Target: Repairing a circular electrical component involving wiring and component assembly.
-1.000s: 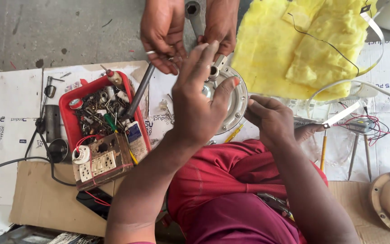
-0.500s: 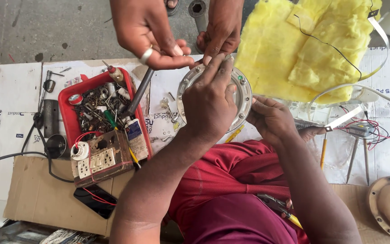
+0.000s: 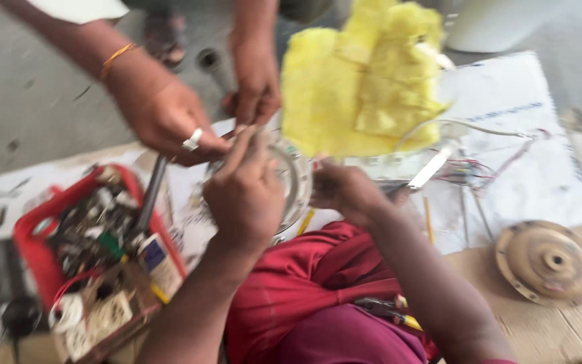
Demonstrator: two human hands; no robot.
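Round metal motor housing [image 3: 289, 182] sits between my hands: my left hand [image 3: 247, 192] curls on its near-left rim, my right hand [image 3: 345, 191] grips its right edge; blur hides finger detail.

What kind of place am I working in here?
Likely an informal floor-level electrical repair spot: a red tray of small parts and tools, loose wiring on printed sheets, and a round metal motor cover on cardboard. The picture is blurred.
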